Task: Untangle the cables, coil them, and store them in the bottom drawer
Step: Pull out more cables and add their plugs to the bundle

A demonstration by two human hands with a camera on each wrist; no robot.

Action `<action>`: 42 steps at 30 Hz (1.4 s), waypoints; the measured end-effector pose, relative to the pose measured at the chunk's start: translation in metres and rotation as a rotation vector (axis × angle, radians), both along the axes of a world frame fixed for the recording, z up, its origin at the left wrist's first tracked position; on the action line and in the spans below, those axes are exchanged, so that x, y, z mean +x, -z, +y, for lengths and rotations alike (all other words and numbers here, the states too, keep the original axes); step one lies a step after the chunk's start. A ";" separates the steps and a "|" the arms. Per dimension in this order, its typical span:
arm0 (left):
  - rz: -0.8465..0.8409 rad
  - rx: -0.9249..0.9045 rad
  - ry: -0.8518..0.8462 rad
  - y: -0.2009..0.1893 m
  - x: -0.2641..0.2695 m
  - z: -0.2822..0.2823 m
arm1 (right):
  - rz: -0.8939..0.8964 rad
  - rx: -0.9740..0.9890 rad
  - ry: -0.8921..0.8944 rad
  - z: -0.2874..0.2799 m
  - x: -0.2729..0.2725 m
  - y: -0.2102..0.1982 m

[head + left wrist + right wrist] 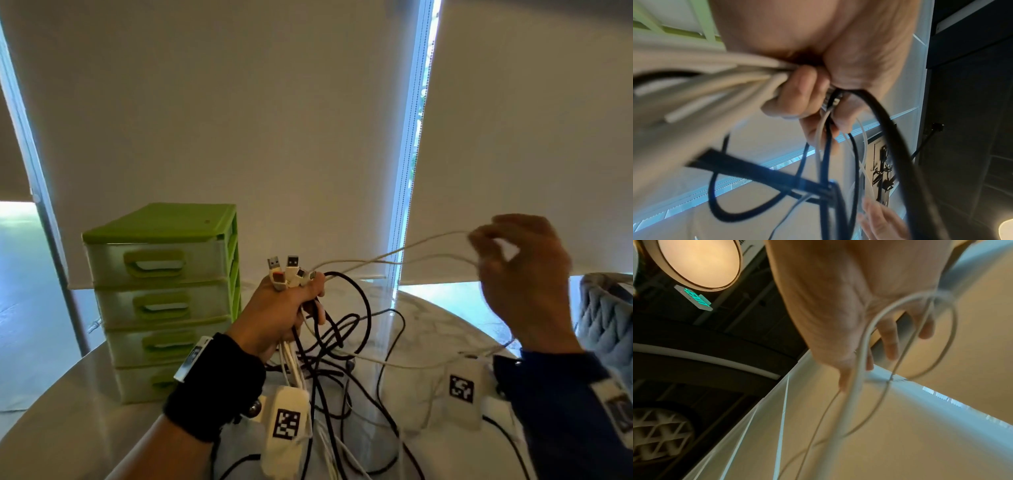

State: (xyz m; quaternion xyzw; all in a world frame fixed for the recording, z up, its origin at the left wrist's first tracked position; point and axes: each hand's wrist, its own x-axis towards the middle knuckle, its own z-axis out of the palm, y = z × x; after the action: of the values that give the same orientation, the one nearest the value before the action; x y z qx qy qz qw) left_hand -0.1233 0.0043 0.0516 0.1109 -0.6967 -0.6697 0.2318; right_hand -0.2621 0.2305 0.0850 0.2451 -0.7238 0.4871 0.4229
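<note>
- We see the left hand point(286, 313) raised above the table, fist closed round a bundle of cables point(329, 346); white and black strands run down out of the bottom of the fist.
- USB plugs point(286, 270) stick up out of the top of the fist, four or so, white-bodied, one with an orange insert.
- In the left wrist view the fingers point(797, 94) curl tight on grey-white cords to the left and a thick black cable point(898, 142) looping down at right.
- Black wrist strap point(219, 394) on the left forearm, white tagged camera unit point(286, 428) hanging beneath it.
- We see the right hand point(524, 274) held higher and to the right, fingertips pinching a thin white cable point(394, 255); two strands of it stretch left to the left fist.
- In the right wrist view that white cable point(861, 353) loops across the palm and fingers; the exact pinch point is blurred.
- Blue sleeve point(568, 411) on the right arm, second tagged unit point(462, 390) just left of it.
- The rest of the tangle lies on the white marble table point(428, 318) below and between the hands, black loops over white ones.
- Green drawer unit point(164, 298) stands on the table's left side, just left of the left hand; four drawers, all closed, bottom drawer point(144, 383) partly hidden by the left wrist.
- Grey tufted chair point(606, 318) at the far right edge.
</note>
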 end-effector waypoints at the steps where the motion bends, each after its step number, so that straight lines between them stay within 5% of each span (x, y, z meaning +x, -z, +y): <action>1: -0.001 0.004 -0.012 0.000 0.000 0.000 | -0.066 -0.042 0.077 0.009 -0.004 -0.001; 4: -0.012 0.022 -0.055 0.000 0.000 -0.001 | -0.335 0.139 0.268 0.022 -0.010 0.001; 6: -0.028 0.011 -0.085 0.001 -0.001 0.001 | -0.349 0.303 0.271 0.014 0.000 0.002; 10: -0.043 -0.058 -0.122 -0.002 -0.001 0.008 | -0.015 0.411 -0.164 -0.026 0.044 0.001; 12: -0.036 -0.082 -0.114 -0.003 0.000 0.009 | 0.005 0.548 -0.350 -0.046 0.064 0.004; 15: -0.024 -0.086 -0.059 -0.003 0.002 0.008 | -0.012 0.696 -0.405 -0.062 0.064 0.017; 18: -0.023 -0.066 -0.029 -0.002 0.003 0.006 | 0.027 0.636 -0.408 -0.060 0.052 0.019; 23: -0.004 0.009 -0.034 -0.005 0.003 -0.005 | 0.012 0.227 -0.112 -0.016 0.009 0.002; 27: -0.039 -0.080 -0.052 -0.003 0.001 0.002 | -0.128 0.275 0.147 0.009 -0.011 0.001; 33: -0.072 -0.071 -0.110 -0.001 0.002 -0.005 | -0.183 0.326 0.240 0.009 0.001 -0.004; 35: -0.068 -0.165 -0.042 -0.004 0.006 0.000 | -0.123 0.361 0.142 -0.002 0.022 -0.006; 37: -0.068 -0.277 0.054 -0.007 0.008 0.013 | -0.004 0.385 -0.113 -0.026 0.053 -0.005; 39: -0.027 -0.349 0.154 -0.009 0.011 0.022 | -0.066 0.536 -0.399 -0.052 0.081 -0.001; 42: 0.021 -0.426 0.281 -0.010 0.016 0.027 | -0.063 0.702 -0.446 -0.070 0.086 0.008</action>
State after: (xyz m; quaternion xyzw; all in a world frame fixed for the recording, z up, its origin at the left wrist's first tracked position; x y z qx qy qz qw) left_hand -0.1068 0.0317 0.0614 -0.0452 -0.8282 -0.5347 0.1616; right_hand -0.1763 0.1608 0.0770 0.5101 -0.7877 0.2977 0.1754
